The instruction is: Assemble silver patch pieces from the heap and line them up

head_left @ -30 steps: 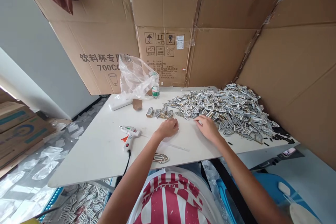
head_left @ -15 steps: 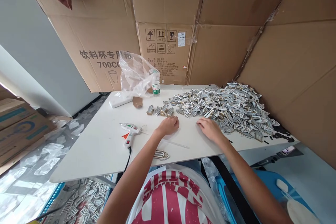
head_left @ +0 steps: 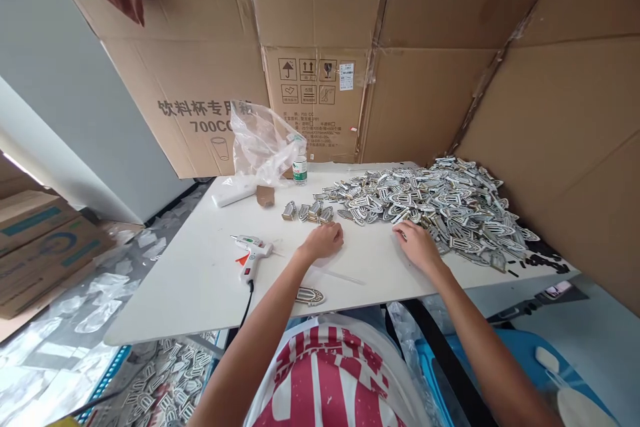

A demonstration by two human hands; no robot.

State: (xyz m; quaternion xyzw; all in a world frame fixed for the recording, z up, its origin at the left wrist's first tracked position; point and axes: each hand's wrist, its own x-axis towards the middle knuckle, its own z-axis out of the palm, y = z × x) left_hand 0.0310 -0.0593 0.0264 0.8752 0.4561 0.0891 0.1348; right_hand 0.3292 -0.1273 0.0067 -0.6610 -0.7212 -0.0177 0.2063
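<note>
My left hand rests on the white table with its fingers curled under, and what they hold, if anything, is hidden. My right hand lies at the near edge of a big pile of silver and gold arch-shaped pieces, fingers bent down onto the pieces. A short row of upright pieces stands just beyond my left hand. A single flat piece lies near the table's front edge.
A white glue gun with a black cord lies left of my left hand, and a clear glue stick lies near it. A plastic bag, a small bottle and a white power strip sit at the back. Cardboard walls surround the table.
My right hand has moved to the right, into the edge of the pile. My left hand has stayed in place.
</note>
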